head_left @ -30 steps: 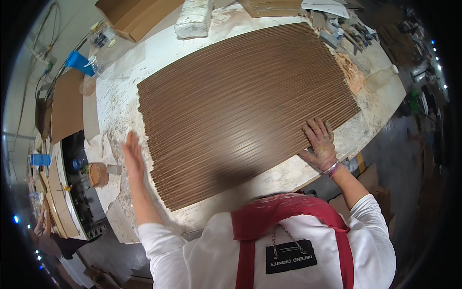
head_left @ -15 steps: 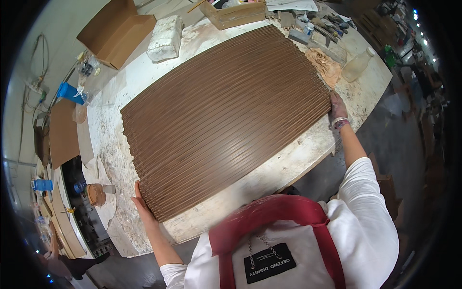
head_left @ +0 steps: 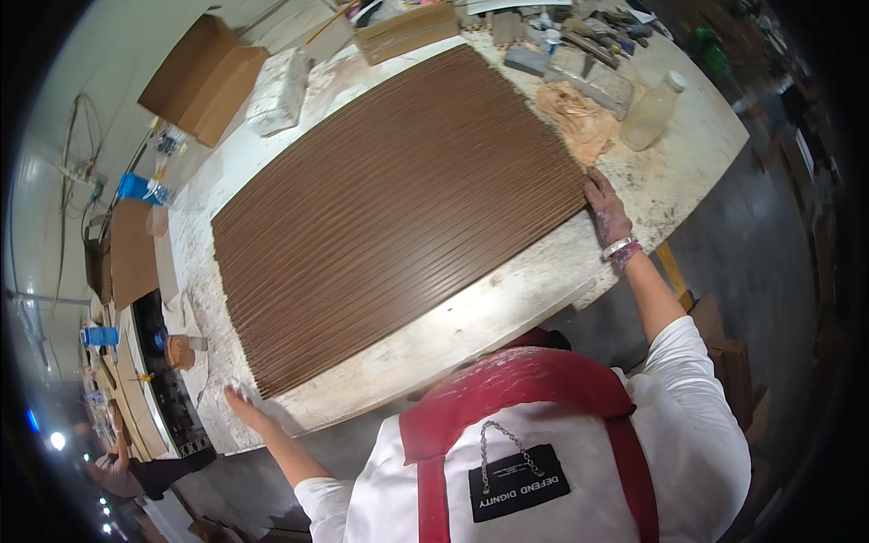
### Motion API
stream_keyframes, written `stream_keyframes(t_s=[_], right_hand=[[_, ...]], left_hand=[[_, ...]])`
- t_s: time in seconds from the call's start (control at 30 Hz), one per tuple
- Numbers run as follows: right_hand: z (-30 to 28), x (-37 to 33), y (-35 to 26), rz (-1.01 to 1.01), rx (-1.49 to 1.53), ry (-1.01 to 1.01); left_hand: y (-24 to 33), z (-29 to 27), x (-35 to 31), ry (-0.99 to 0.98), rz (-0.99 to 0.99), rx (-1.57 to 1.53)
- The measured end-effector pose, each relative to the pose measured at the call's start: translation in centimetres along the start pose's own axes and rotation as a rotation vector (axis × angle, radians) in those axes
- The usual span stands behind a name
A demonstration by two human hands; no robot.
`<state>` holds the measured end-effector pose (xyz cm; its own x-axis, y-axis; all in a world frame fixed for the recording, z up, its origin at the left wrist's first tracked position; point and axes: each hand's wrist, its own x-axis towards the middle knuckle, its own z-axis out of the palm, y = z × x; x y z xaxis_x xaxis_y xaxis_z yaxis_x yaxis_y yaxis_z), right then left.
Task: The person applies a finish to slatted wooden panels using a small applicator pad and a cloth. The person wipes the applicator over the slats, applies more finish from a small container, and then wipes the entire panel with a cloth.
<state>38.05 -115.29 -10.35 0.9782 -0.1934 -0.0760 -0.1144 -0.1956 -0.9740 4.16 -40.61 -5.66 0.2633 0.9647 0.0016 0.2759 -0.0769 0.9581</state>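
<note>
A large brown panel [head_left: 398, 217] with narrow parallel ribs lies flat on a stained white worktable [head_left: 434, 348]. At its near right corner, my right hand [head_left: 608, 210] has its fingers closed on the edge; the skin is stained purple and a band circles the wrist. My left hand [head_left: 251, 414] is beside the near left corner, fingers stretched out and a small gap from the panel. Nothing is in that hand.
A crumpled peach cloth [head_left: 576, 116], a clear bottle [head_left: 654, 110] and several tools [head_left: 593, 43] lie beyond the panel's right end. A white wrapped block [head_left: 277, 92], an open cardboard box [head_left: 206, 81] and a wooden tray [head_left: 407, 34] stand along the far side.
My left hand has come off the panel's near left corner, moving outward. My right hand stays at the near right corner. The whole view has shifted and turned slightly.
</note>
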Motion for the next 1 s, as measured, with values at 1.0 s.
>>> stream_keyframes(t_s=[1.0], right_hand=[[-5.1, -4.0, -13.9, -0.291, -0.127, -0.278]], left_hand=[[25.1, 43.9, -44.4, -1.541, 0.108, -0.072]])
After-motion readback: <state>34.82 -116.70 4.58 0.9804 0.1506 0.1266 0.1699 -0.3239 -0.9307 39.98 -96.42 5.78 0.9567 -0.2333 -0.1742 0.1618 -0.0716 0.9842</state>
